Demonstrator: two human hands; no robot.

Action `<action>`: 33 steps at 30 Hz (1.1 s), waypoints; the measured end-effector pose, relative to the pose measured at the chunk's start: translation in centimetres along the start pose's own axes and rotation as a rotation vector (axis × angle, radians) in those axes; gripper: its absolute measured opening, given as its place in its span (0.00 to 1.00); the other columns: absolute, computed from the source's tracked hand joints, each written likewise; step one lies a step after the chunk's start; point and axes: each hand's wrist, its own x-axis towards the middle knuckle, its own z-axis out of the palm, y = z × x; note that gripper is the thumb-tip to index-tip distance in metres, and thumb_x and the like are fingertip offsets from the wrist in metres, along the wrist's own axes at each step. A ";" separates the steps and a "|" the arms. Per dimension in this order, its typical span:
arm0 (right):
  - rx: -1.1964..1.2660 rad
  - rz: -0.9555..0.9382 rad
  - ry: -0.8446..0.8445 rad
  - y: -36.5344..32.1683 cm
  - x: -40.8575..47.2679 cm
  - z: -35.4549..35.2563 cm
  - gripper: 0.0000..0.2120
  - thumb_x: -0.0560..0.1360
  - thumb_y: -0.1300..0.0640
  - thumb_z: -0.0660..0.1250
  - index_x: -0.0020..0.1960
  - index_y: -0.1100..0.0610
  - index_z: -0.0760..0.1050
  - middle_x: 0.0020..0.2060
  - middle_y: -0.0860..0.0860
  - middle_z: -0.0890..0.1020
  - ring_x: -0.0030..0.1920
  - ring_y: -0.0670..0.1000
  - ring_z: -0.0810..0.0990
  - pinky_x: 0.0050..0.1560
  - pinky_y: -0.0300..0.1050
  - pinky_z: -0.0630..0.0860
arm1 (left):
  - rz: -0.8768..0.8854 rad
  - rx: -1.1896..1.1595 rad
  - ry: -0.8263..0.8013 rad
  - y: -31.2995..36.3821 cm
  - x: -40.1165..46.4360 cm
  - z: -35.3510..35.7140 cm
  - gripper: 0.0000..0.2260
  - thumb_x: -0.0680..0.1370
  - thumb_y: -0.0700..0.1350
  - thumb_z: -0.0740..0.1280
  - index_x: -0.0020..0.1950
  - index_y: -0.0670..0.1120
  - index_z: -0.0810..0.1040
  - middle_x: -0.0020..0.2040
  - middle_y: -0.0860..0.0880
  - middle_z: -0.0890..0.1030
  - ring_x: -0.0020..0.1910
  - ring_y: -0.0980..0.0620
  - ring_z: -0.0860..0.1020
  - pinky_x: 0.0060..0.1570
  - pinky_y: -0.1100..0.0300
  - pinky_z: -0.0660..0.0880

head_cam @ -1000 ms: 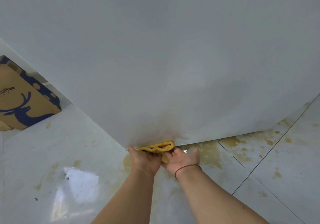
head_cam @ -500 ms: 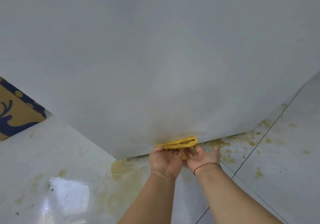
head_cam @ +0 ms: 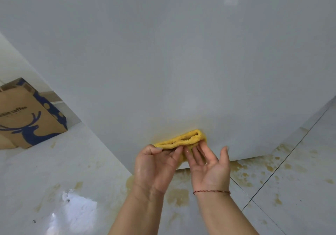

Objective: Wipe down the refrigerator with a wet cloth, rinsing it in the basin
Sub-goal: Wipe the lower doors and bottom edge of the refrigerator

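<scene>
Both hands press the folded yellow cloth point(head_cam: 183, 140) low against the refrigerator point(head_cam: 163, 62): left hand point(head_cam: 154, 165) pinching it, right hand point(head_cam: 209, 167) open-fingered (a paper bag point(head_cam: 29, 114) stands off to the refrigerator's left, on the stained floor point(head_cam: 254, 174)).

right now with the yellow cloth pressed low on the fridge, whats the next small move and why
Probably slide the yellow cloth sideways along the bottom of the refrigerator. A faint yellowish smear shows on the panel around and above the cloth. The left hand pinches the cloth's folded edge, and the right hand presses it with straight fingers, so both are already placed for a stroke.
</scene>
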 end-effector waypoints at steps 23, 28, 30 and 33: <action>-0.521 -0.234 -0.557 1.3 -7.6 1.5 0.30 0.73 0.37 0.60 0.26 0.61 0.74 0.23 0.57 0.72 0.25 0.54 0.70 0.29 0.44 0.72 | 0.015 0.230 0.236 6.3 -6.2 1.5 0.14 0.70 0.49 0.64 0.48 0.41 0.80 0.38 0.43 0.84 0.32 0.44 0.84 0.30 0.51 0.81; -0.459 0.210 -0.160 0.6 -4.3 -0.7 0.35 0.77 0.32 0.49 0.39 0.62 0.76 0.31 0.57 0.77 0.31 0.54 0.74 0.33 0.45 0.73 | -0.047 0.368 0.109 3.8 -6.9 0.3 0.18 0.70 0.46 0.59 0.47 0.36 0.83 0.42 0.37 0.84 0.36 0.38 0.83 0.33 0.45 0.81; -0.395 0.339 -0.196 -0.1 -4.4 -1.0 0.36 0.75 0.30 0.51 0.49 0.61 0.81 0.45 0.60 0.84 0.47 0.60 0.82 0.49 0.54 0.77 | -0.083 0.435 0.084 3.2 -6.8 0.1 0.18 0.70 0.44 0.58 0.41 0.35 0.84 0.40 0.36 0.83 0.34 0.38 0.83 0.33 0.46 0.81; -0.303 0.403 -0.303 -1.8 -4.9 -0.7 0.31 0.75 0.34 0.56 0.44 0.60 0.84 0.49 0.62 0.84 0.49 0.62 0.83 0.55 0.57 0.74 | -0.108 0.584 0.099 3.1 -6.6 0.6 0.16 0.69 0.41 0.60 0.47 0.35 0.83 0.43 0.36 0.83 0.39 0.37 0.82 0.43 0.46 0.79</action>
